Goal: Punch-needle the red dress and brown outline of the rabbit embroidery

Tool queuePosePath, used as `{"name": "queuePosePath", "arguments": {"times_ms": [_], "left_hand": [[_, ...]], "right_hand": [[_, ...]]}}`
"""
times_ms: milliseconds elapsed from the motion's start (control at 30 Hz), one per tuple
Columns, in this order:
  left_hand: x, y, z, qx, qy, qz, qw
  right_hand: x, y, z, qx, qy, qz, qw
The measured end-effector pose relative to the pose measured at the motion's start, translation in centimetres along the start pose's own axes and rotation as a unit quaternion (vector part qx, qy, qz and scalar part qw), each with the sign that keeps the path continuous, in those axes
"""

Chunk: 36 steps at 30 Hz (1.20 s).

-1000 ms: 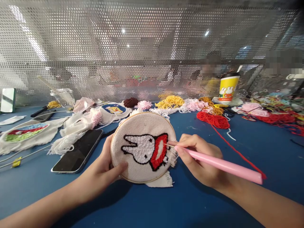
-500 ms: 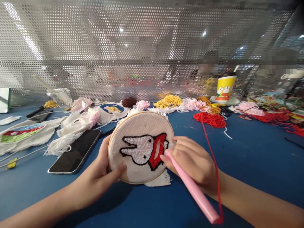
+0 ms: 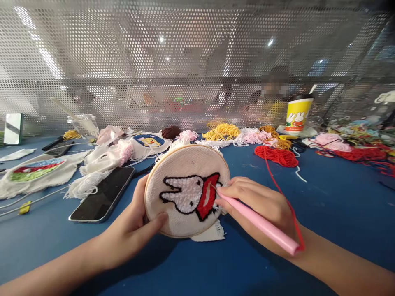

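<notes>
My left hand [image 3: 138,222] grips the left side of a round embroidery hoop [image 3: 182,158], thumb on the front, other fingers hidden behind. Stretched in the hoop, cream fabric bears a sideways white rabbit [image 3: 187,195] outlined in black. Its red body [image 3: 207,203] has a pale unfilled strip. My right hand [image 3: 259,205] is closed round a pink punch needle [image 3: 262,224], whose thin metal tip meets the red area near that strip. Red yarn [image 3: 285,199] leads from the handle's rear end to a red yarn bundle [image 3: 275,155] on the blue table [image 3: 247,267].
A black phone [image 3: 103,195] lies left of the hoop, near finished fabric pieces [image 3: 37,170]. Yellow yarn [image 3: 222,131], pink yarn and a brown ball line the back. A yellow rabbit cup [image 3: 298,113] stands at back right, before a perforated metal screen [image 3: 191,61].
The punch needle's rear end has swung up and right, so the handle lies flatter. Its tip stays at the red area. The whole view has shifted slightly, moving everything rightward.
</notes>
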State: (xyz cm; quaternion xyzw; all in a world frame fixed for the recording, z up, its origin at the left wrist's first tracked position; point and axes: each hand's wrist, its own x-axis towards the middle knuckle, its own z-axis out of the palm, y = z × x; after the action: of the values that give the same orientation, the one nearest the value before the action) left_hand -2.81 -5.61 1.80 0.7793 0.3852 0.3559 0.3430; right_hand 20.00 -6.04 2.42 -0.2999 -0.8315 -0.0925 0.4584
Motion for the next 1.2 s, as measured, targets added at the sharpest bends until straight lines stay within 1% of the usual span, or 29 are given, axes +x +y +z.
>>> {"name": "queuePosePath", "arguments": {"times_ms": [67,133,200,300,400,500,667,767,833,900,967,1100,1200], "left_hand": [[0.1,-0.1,0.0,-0.014,-0.005,-0.003,1.0],[0.2,-0.1,0.0,-0.022,-0.011,-0.013,1.0],[0.2,-0.1,0.0,-0.014,-0.009,-0.017,1.0],[0.0,0.1,0.0,0.019,-0.007,0.002,1.0],[-0.2,0.3,0.0,0.047,-0.009,0.012,0.999],[-0.4,0.5,-0.1,0.06,-0.01,0.024,0.998],[-0.4,0.7,-0.2,0.067,-0.036,0.036,0.996],[-0.2,0.6,-0.1,0.057,-0.021,0.035,0.998],[-0.1,0.4,0.0,0.046,-0.015,0.029,0.998],[0.0,0.4,0.0,0.043,-0.014,0.024,0.999],[0.1,0.5,0.0,0.046,-0.016,0.022,0.999],[0.0,0.7,-0.1,0.044,-0.026,0.024,0.998],[0.1,0.7,-0.2,0.039,-0.025,0.018,0.999]], "right_hand": [[-0.1,-0.1,-0.1,0.003,-0.011,0.022,1.0],[-0.2,-0.2,0.0,-0.013,-0.01,0.018,1.0],[-0.3,-0.2,0.1,-0.047,-0.003,-0.012,0.999],[-0.3,-0.3,0.3,-0.11,0.009,-0.07,0.991],[-0.1,-0.6,0.4,-0.136,0.01,-0.088,0.987],[-0.1,-0.7,0.5,-0.115,0.014,-0.071,0.991],[-0.4,-0.7,0.6,-0.062,0.03,-0.06,0.996],[-0.4,-0.7,0.4,-0.025,0.034,-0.012,0.999],[-0.3,-0.6,0.1,-0.01,0.019,0.025,0.999],[-0.3,-0.5,0.1,-0.008,0.004,0.039,0.999],[-0.3,-0.1,0.2,-0.018,-0.005,0.019,1.0],[-0.7,0.9,0.7,-0.068,-0.01,-0.051,0.996],[-0.9,1.2,0.8,-0.086,-0.035,-0.059,0.994]]}}
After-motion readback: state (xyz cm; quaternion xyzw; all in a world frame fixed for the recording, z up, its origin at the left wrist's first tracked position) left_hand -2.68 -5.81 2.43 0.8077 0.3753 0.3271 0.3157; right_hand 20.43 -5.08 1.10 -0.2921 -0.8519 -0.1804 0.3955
